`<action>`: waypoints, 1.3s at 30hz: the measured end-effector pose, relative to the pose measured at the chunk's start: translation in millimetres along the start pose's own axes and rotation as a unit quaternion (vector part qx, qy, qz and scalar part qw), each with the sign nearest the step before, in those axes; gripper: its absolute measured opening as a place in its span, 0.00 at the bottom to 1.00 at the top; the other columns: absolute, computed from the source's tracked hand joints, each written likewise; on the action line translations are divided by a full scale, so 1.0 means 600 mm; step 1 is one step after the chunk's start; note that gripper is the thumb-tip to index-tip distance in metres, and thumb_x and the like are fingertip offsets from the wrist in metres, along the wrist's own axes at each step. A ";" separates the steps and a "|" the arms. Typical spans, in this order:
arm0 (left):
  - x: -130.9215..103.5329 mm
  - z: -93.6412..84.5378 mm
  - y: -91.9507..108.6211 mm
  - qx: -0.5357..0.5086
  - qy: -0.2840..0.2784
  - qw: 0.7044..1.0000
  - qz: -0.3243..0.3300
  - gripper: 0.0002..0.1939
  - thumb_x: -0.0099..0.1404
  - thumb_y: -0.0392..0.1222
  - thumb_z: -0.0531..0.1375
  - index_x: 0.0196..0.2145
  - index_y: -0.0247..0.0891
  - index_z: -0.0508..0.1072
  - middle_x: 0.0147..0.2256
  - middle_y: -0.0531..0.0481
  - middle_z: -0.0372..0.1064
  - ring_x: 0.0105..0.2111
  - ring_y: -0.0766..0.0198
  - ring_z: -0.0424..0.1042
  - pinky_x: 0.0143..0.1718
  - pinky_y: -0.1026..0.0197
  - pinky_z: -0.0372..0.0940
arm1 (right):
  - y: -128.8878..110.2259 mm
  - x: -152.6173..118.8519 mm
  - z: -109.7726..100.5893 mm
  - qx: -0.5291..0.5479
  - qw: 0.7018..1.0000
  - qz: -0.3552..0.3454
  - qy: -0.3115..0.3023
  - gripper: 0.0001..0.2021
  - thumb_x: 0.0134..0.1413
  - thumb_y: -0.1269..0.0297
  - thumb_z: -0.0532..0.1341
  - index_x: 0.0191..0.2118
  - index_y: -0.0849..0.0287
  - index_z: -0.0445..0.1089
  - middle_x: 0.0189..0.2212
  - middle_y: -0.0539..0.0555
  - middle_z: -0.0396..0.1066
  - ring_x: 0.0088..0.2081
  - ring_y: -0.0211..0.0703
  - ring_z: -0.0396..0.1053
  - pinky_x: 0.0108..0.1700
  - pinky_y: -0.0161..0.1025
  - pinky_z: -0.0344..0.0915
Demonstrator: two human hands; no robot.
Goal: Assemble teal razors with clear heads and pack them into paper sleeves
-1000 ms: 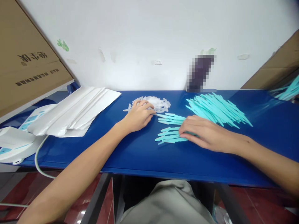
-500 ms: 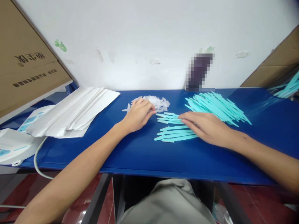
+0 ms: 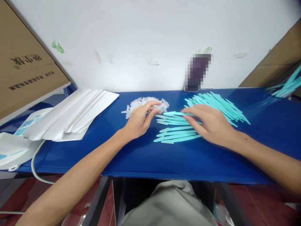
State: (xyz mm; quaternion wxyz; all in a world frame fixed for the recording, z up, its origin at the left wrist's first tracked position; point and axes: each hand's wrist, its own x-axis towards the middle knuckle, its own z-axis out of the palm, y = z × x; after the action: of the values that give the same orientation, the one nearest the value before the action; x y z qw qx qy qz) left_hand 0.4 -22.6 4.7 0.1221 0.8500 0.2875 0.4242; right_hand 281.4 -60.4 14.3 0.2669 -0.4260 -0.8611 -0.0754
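Observation:
My left hand (image 3: 141, 121) is at the front edge of a pile of small translucent caps (image 3: 138, 103), thumb and index finger curled towards each other around something I cannot make out. To its right, my right hand (image 3: 207, 122) pinches a turquoise stick (image 3: 172, 113) between thumb and fingers. That stick points left, above a row of several similar sticks (image 3: 176, 137) laid side by side on the blue table (image 3: 145, 160). Behind my right hand lies a larger heap of turquoise sticks (image 3: 218, 106).
White plastic bags (image 3: 68, 116) lie at the left, partly over a white device (image 3: 14, 150) with a cable. Cardboard boxes stand at the far left (image 3: 30, 62) and far right (image 3: 270, 66). A dark pixelated object (image 3: 198, 72) leans against the white wall.
My left hand has drawn slightly nearer with its thumb and index finger further apart. My right hand's fingers have lifted, with a turquoise stick now raised between them.

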 end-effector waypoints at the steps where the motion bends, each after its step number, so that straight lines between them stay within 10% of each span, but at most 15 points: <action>1: 0.001 -0.001 0.000 0.000 0.006 1.000 0.011 0.11 0.80 0.42 0.53 0.54 0.39 0.71 0.39 0.49 0.82 0.42 0.63 0.81 0.46 0.62 0.70 | 0.000 0.000 0.000 -0.003 1.000 -0.002 0.012 0.14 0.73 0.60 0.53 0.51 0.58 0.75 0.38 0.57 0.78 0.40 0.52 0.75 0.40 0.45 0.65; 7: 0.009 -0.004 0.006 0.040 0.035 0.998 0.042 0.13 0.77 0.40 0.55 0.34 0.38 0.74 0.28 0.53 0.77 0.28 0.68 0.74 0.33 0.65 0.65 | -0.003 0.000 -0.004 0.010 1.000 -0.019 0.016 0.14 0.73 0.61 0.54 0.51 0.59 0.74 0.36 0.57 0.77 0.36 0.50 0.75 0.36 0.44 0.65; 17: 0.004 0.002 0.001 -0.017 0.022 0.999 -0.026 0.21 0.66 0.32 0.56 0.20 0.40 0.50 0.16 0.59 0.53 0.19 0.71 0.64 0.23 0.66 0.54 | -0.005 0.000 -0.004 0.028 0.999 -0.008 -0.015 0.15 0.73 0.59 0.52 0.50 0.57 0.75 0.37 0.57 0.78 0.36 0.50 0.75 0.37 0.44 0.65; 25: 0.004 -0.001 -0.012 0.039 0.009 0.995 0.092 0.07 0.72 0.32 0.58 0.42 0.37 0.77 0.45 0.44 0.80 0.36 0.67 0.77 0.38 0.64 0.70 | -0.005 0.000 -0.003 0.019 0.999 0.011 -0.027 0.17 0.74 0.59 0.50 0.50 0.57 0.75 0.39 0.58 0.81 0.39 0.51 0.78 0.37 0.44 0.66; 39: 0.004 -0.002 -0.011 0.110 0.025 0.990 0.090 0.09 0.74 0.45 0.64 0.43 0.38 0.81 0.34 0.49 0.81 0.30 0.65 0.74 0.36 0.61 0.69 | -0.001 -0.002 0.002 0.009 1.000 -0.013 -0.016 0.15 0.74 0.62 0.52 0.49 0.57 0.76 0.40 0.58 0.81 0.40 0.51 0.77 0.39 0.45 0.66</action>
State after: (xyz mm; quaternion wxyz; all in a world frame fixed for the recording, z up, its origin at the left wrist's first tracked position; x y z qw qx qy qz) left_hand -2.1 -15.9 3.7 -0.0181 0.8697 0.2582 0.4202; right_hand 280.6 -61.2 12.7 0.2557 -0.4134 -0.8715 -0.0643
